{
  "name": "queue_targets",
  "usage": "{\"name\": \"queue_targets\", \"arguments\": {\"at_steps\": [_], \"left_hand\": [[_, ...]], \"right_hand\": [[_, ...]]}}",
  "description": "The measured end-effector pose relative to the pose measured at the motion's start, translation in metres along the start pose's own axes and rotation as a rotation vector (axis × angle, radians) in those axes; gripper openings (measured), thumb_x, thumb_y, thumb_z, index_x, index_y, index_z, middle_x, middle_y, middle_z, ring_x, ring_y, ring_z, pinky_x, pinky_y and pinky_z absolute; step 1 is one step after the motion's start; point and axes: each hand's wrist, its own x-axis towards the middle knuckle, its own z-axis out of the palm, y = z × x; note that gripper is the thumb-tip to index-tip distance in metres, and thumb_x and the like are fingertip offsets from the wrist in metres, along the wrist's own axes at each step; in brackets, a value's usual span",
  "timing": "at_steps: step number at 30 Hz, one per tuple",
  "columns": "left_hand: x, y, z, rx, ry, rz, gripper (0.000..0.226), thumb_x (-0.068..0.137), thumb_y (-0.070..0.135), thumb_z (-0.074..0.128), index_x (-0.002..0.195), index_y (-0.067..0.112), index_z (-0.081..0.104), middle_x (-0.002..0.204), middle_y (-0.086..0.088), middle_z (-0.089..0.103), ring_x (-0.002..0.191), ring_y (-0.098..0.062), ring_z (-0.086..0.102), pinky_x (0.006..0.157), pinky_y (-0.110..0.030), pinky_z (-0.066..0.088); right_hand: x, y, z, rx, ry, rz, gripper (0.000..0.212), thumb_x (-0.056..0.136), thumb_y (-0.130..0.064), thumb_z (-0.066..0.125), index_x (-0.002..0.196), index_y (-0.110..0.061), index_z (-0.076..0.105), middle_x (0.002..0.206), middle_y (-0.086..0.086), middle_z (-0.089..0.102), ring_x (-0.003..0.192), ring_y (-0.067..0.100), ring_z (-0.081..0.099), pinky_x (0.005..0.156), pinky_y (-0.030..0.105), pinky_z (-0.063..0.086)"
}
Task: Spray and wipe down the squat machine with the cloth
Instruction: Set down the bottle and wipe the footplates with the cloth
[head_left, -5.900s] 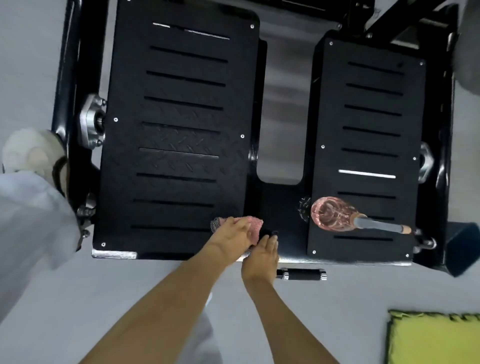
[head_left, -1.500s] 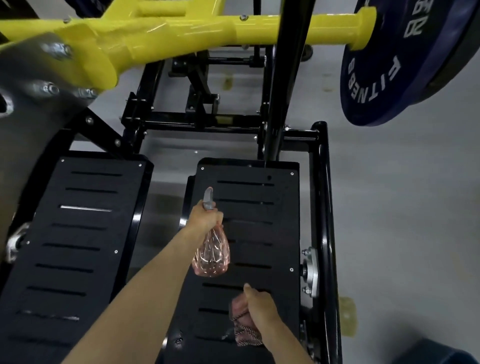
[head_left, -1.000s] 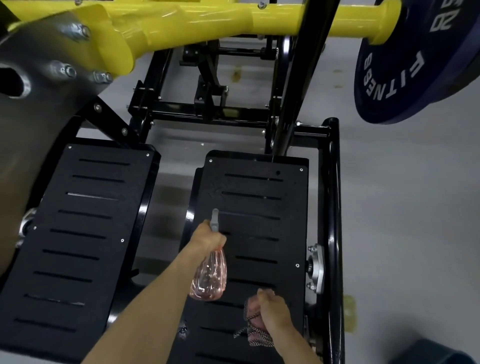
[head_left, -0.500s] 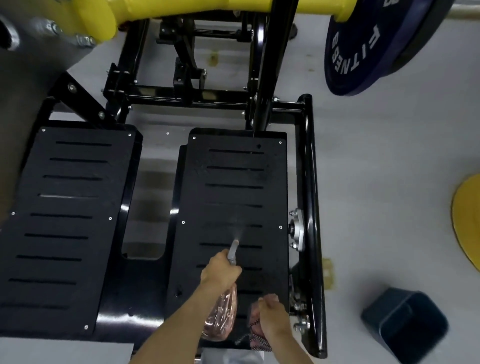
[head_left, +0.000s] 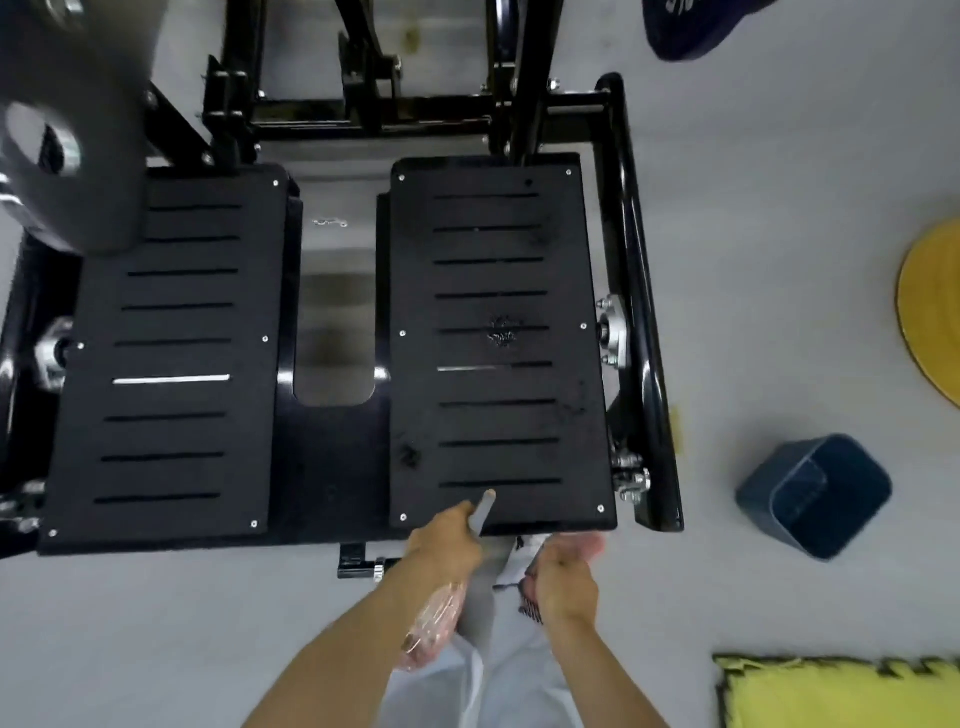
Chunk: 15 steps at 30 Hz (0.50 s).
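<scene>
The squat machine (head_left: 638, 234) lies below you on the grey floor (head_left: 779, 260). It is a black tubular frame that carries two black rectangular footplates side by side.

**Right footplate** (head_left: 519, 426)
- Matte black surface, cut with a row of narrow horizontal slots, with small bright screws at the corners and at mid-edge.
- A patch of wet spatter (head_left: 501, 332) sits around the middle slots. A smaller dark mark lies near the left edge, toward the near end.
- One slot reflects a pale streak.
- A silver bearing block (head_left: 614, 332) is bolted to the frame rail just to the right.

**Left footplate** (head_left: 171, 322)
- Same slotted pattern; one slot shines bright white.
- A blurred grey part of the machine covers its far left corner.

**Hands**
- Your left hand (head_left: 447, 545) is closed around the neck of the spray bottle (head_left: 434, 629). The grey nozzle points far, and its tip is over the near edge of the right footplate. The clear pink body hangs below the hand, over the floor.
- Your right hand (head_left: 563, 577) grips the cloth (head_left: 531, 609), fingers curled around it, just near of the right footplate's near edge. Only a dark patterned fringe of the cloth shows clearly; the rest is blurred.

**Surroundings**
- A dark blue bin (head_left: 815, 499) stands on the floor to the right, well apart from the frame.
- A yellow mat (head_left: 841, 696) lies at the near right.
</scene>
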Motion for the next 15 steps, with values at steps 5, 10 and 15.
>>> {"name": "queue_targets", "arguments": {"at_steps": [5,10,15], "left_hand": [[-0.014,-0.021,0.015,-0.057,0.035,0.069,0.018,0.079,0.014,0.057,0.091,0.026,0.048,0.084,0.003,0.059,0.081,-0.022,0.059,0.071,-0.031,0.045],[-0.023,-0.045,0.009,-0.318,0.210,0.026,0.028,0.077,0.012,0.062,0.098,0.027,0.051,0.091,0.003,0.060,0.080,-0.020,0.059,0.073,-0.033,0.047],[-0.026,-0.079,-0.026,-0.496,0.443,0.010,0.026,0.087,0.010,0.063,0.107,0.022,0.053,0.082,-0.002,0.058,0.074,-0.019,0.057,0.074,-0.038,0.052]], "right_hand": [[-0.015,0.017,0.010,-0.027,0.034,-0.058,0.029,0.101,-0.019,0.035,0.097,-0.007,0.061,0.063,-0.004,0.050,0.055,0.005,0.045,0.042,0.017,0.032],[-0.028,0.024,0.021,-0.008,0.015,-0.036,0.032,0.100,-0.018,0.035,0.080,-0.009,0.059,0.066,0.005,0.061,0.060,0.019,0.059,0.058,0.027,0.050],[-0.040,0.012,0.032,-0.135,-0.039,-0.110,0.029,0.096,-0.009,0.037,0.105,-0.008,0.065,0.077,0.003,0.058,0.070,0.017,0.055,0.057,0.023,0.043]]}}
